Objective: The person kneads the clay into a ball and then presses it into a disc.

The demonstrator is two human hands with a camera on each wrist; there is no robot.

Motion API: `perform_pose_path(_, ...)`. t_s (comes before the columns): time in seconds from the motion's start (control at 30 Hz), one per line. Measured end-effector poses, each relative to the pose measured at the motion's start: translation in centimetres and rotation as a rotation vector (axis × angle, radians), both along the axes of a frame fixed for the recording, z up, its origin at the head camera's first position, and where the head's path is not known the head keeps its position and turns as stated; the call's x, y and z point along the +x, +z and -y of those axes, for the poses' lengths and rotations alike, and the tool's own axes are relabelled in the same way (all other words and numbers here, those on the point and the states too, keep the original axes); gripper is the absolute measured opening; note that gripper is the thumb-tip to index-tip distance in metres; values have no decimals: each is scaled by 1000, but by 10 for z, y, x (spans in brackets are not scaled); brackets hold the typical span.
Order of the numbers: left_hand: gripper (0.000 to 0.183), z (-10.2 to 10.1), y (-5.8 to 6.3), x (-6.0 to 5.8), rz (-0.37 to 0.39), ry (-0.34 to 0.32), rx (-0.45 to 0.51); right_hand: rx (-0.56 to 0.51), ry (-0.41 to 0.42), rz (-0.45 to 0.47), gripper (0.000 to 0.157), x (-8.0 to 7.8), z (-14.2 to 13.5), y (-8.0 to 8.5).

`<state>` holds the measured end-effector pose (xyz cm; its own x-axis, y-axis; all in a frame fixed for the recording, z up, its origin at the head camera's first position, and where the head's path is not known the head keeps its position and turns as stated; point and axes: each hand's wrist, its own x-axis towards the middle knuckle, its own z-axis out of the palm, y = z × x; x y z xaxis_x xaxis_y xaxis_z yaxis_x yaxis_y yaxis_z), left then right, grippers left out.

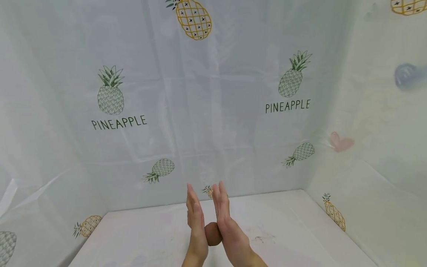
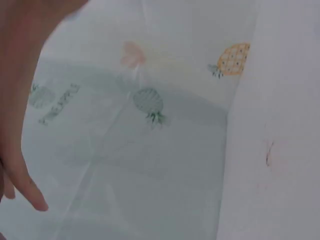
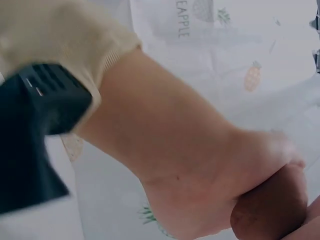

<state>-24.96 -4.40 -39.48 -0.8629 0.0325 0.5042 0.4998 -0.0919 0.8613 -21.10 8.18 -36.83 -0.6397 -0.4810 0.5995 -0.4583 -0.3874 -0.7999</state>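
A brown, clay-like ball [image 1: 212, 234] sits between the palms near the bottom of the head view. My left hand [image 1: 197, 222] lies against the ball's left side, its fingers straight and pointing up and away. On the other side, the palm of my right hand [image 1: 230, 228] presses the ball, with its fingers extended too. The two hands face each other, their fingertips apart. Close up in the right wrist view, the ball [image 3: 272, 207] shows a smooth surface with faint marks, partly covered by the hands. The left wrist view shows part of a hand at its left edge, without the ball.
Below the hands lies a white tabletop [image 1: 150, 233], with small reddish-brown smears [image 1: 261, 238] to the right. Pale sheets printed with pineapples hang behind it as a back wall [image 1: 213, 111] and along both sides. A beige sleeve [image 3: 65, 35] and a dark wrist-worn device [image 3: 45, 110] appear in the right wrist view.
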Motion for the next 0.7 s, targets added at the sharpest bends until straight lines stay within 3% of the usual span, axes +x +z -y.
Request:
perform_pose_path(0.13, 59, -16, 2, 18, -36, -55, -78, -97, -32, -109, 62, -4, -9, 4)
perform_pose_path(0.23, 58, -23, 8, 33, -45, -184, -60, -114, -101, -156, 61, -5, -16, 8)
perform_pose_path(0.37, 57, -24, 15, 42, -48, -370, 5, -93, -170, -117, 58, -13, -22, 5)
perform_pose_path(0.43, 56, -22, 16, 41, -87, -418, 36, -70, -196, -73, 57, -18, -22, 1)
perform_pose_path(0.53, 58, -18, 16, 36, -159, -411, 67, -9, -215, 21, 55, -22, -15, -7)
perform_pose_path(0.7, 59, -4, 21, 33, -176, -246, 77, 142, -192, 158, 51, -17, 1, -13)
